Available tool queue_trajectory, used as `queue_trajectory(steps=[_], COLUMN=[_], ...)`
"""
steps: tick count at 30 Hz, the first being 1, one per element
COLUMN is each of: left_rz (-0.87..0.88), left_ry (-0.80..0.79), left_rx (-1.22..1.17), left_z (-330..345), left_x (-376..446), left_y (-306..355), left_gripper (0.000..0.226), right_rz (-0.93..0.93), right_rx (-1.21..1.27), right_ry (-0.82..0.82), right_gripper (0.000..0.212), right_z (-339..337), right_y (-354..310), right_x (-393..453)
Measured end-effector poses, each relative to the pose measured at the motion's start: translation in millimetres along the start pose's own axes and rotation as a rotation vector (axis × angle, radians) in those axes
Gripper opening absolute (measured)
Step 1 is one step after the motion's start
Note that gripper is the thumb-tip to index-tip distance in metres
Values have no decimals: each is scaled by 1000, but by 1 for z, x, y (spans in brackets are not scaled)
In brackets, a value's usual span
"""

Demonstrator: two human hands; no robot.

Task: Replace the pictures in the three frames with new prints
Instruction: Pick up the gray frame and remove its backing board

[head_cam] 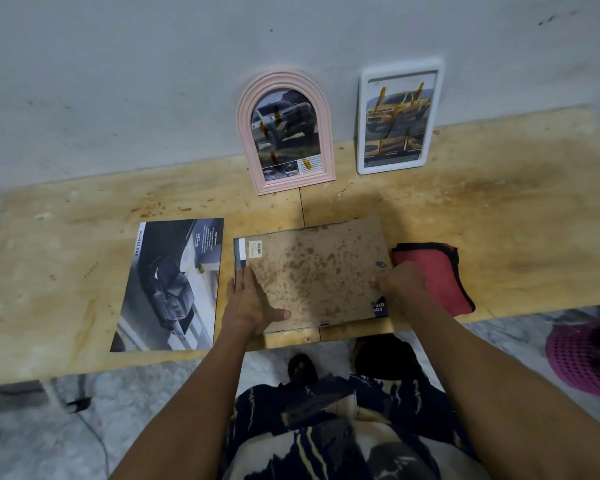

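A third frame lies face down near the table's front edge, its stained brown backing board (pixel 312 271) up, with a dark print edge showing at its left and lower right. My left hand (pixel 253 303) lies flat on the board's lower left corner, fingers spread. My right hand (pixel 400 280) is curled at the board's right edge, by a small metal tab. A loose dark car print (pixel 174 285) lies flat to the left. A pink arched frame (pixel 284 133) and a white rectangular frame (pixel 397 116) lean against the wall, each holding a truck picture.
A folded red cloth (pixel 437 275) lies just right of the face-down frame. The worn wooden table (pixel 499 202) stands against a grey wall. A pink mesh basket (pixel 582 362) sits on the floor at the right. My patterned clothing and feet show below the table edge.
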State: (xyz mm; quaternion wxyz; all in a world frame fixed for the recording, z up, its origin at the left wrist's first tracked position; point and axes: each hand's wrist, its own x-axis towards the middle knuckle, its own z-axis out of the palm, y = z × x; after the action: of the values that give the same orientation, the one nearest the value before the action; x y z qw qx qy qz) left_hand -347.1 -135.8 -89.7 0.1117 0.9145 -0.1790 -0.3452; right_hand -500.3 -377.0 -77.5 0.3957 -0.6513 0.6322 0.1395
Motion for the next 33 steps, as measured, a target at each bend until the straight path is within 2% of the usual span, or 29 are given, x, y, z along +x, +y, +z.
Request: queue_trajectory(steps=[6,10,14,17,22,29,33], left_rz=[13,-10,-1,-13,5,-27,27], left_ry=[-23,-110,-206,-177,-182,-176,-179], left_rx=[23,112,274,265,265,264,268], left_z=[-2,-3,-5,-4,-8,-5,-6], left_x=[-1,3,2,1,-4,-3,-4], left_y=[-1,-5,-6,-9,-6,-6,-9], left_gripper=[143,167,173,174,168,169,170], right_rz=[-76,-84,-16,11,58,75,51], right_rx=[-82,-74,19,131,362,504,565], right_ry=[-100,-164,-186,-179,-199,-118,-21], right_gripper=[45,40,30,21,23,29,29], right_z=[-11,-14,-17,-22,-18,-20,-11], right_y=[0,2,5,10,16,24,31], right_x=[6,9,9,10,9,9,6])
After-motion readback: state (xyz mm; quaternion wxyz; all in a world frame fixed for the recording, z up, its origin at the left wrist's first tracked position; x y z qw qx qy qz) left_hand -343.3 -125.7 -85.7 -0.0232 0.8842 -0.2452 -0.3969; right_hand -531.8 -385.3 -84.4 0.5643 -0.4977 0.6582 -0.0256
